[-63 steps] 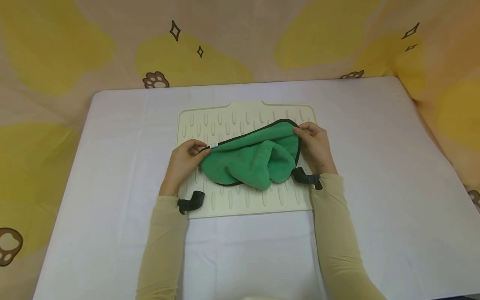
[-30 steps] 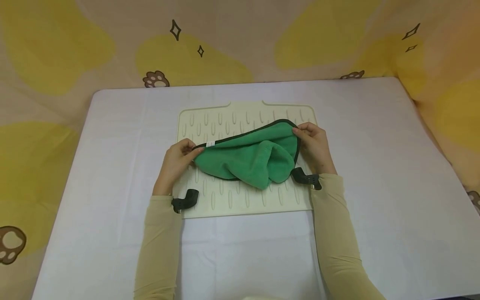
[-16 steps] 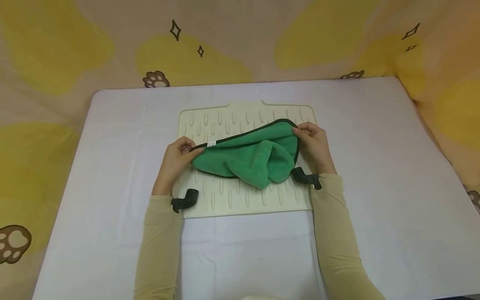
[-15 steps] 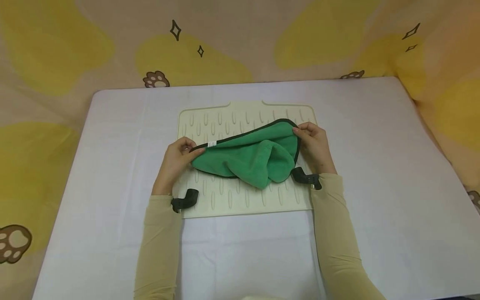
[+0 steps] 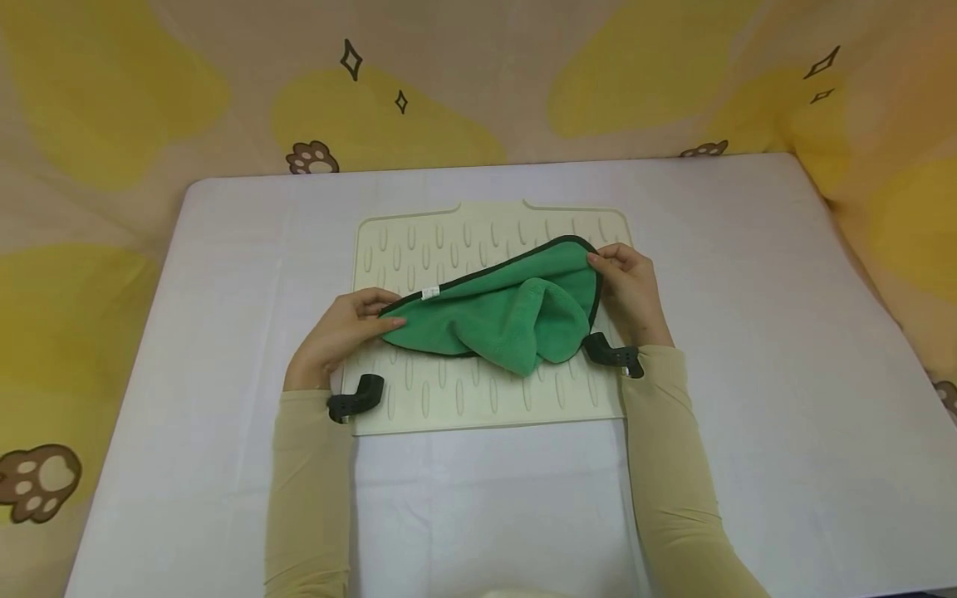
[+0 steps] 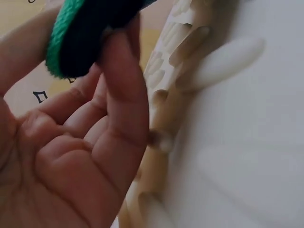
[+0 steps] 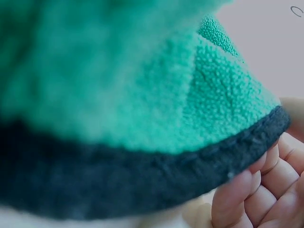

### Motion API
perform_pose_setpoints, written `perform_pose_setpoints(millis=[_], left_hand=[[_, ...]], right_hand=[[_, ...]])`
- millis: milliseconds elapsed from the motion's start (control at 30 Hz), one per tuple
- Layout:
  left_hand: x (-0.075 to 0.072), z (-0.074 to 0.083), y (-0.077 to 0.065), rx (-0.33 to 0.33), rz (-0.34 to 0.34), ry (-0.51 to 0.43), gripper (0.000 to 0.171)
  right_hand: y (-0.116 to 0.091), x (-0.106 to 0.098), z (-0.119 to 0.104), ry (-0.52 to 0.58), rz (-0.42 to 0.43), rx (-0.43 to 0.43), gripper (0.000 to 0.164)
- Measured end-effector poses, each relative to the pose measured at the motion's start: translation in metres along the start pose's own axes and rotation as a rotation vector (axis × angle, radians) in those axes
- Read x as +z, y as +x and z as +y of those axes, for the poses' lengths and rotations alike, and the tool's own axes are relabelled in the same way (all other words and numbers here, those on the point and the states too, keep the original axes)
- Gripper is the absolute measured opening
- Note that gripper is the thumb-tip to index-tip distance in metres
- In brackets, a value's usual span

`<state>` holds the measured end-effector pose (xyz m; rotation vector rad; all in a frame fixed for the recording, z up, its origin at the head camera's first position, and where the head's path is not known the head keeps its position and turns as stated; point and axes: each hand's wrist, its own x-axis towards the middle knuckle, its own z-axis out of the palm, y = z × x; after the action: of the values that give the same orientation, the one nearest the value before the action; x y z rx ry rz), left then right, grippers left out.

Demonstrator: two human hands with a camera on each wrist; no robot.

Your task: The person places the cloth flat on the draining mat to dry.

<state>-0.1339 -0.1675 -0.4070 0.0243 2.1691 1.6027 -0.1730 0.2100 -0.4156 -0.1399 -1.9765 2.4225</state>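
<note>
A green fleecy towel [image 5: 493, 324] with black edging hangs between both hands, its middle crumpled into soft folds. My left hand [image 5: 340, 332] pinches its left end, thumb on the near face and fingers behind. In the left wrist view, the towel edge [image 6: 71, 52] sits between thumb and index finger. My right hand [image 5: 631, 291] pinches the upper right corner. The right wrist view is mostly filled by the towel [image 7: 223, 95], its dark border running into the right-hand fingers [image 7: 232, 199]. A small white label [image 5: 430, 293] shows on the upper edge, nearer the left hand.
Under the towel lies a cream mat [image 5: 463, 415] with raised oval ribs and a tab at its far side. It rests on a white-covered table [image 5: 748, 415]. A patterned yellow and beige curtain [image 5: 478, 100] stands behind the table.
My left hand has shifted left and slightly toward me, and its grip on the edge has changed, drawing the towel's left end out. My right hand has stayed nearly still.
</note>
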Motion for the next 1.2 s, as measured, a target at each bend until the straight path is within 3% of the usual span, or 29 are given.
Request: perform_pose_setpoints(millis=[233, 467, 733, 1000, 1200], left_hand=[[0.002, -0.001, -0.001, 0.016, 0.162, -0.078, 0.036], [0.001, -0.002, -0.001, 0.012, 0.188, -0.234, 0.031], [-0.005, 0.000, -0.005, 0.055, 0.247, -0.431, 0.018], [-0.017, -0.004, -0.011, 0.070, 0.215, -0.380, 0.008], [-0.030, -0.007, -0.021, 0.050, 0.212, -0.347, 0.007]], right_hand=[[0.000, -0.001, 0.001, 0.031, -0.009, -0.005, 0.009], [0.001, -0.001, 0.002, 0.037, -0.023, -0.008, 0.009], [-0.003, 0.001, -0.004, -0.093, -0.091, 0.025, 0.008], [-0.005, 0.002, -0.005, -0.155, -0.161, 0.050, 0.008], [-0.006, 0.003, -0.005, -0.193, -0.318, 0.121, 0.008]])
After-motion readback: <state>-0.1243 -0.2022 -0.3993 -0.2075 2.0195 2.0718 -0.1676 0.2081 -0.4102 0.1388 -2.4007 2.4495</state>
